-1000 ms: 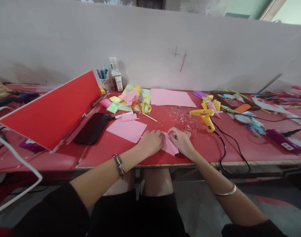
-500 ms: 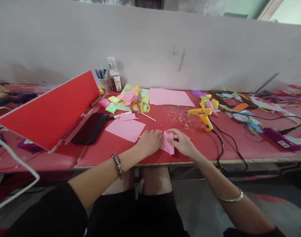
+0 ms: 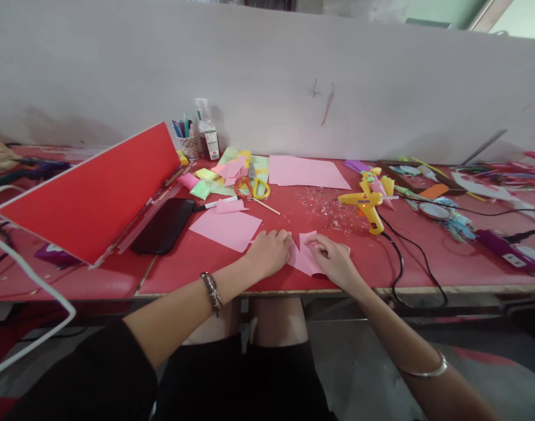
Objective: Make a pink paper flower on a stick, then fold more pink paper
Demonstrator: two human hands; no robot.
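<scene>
A small piece of pink paper (image 3: 306, 262) lies near the front edge of the red table, its right side curling up. My left hand (image 3: 271, 252), fingers curled, presses on the paper's left part and hides some of it. On the other side, my right hand (image 3: 332, 260) has thumb and fingers closed at the curled part. Left of my hands rests a pink paper sheet (image 3: 232, 229), with a rolled pink paper piece (image 3: 230, 206) and a pen (image 3: 215, 203) at its far edge.
A yellow hot glue gun (image 3: 367, 207) with a cable stands to the right, near paper scraps (image 3: 324, 204). Scissors (image 3: 261, 188) and a larger pink sheet (image 3: 309, 172) lie behind. Leftward are a black phone (image 3: 164, 227) and a leaning red board (image 3: 92, 196).
My right hand has shifted slightly right, and the pink paper's fold has opened out wider. My left hand stays on the paper's left part. The camera view has turned slightly.
</scene>
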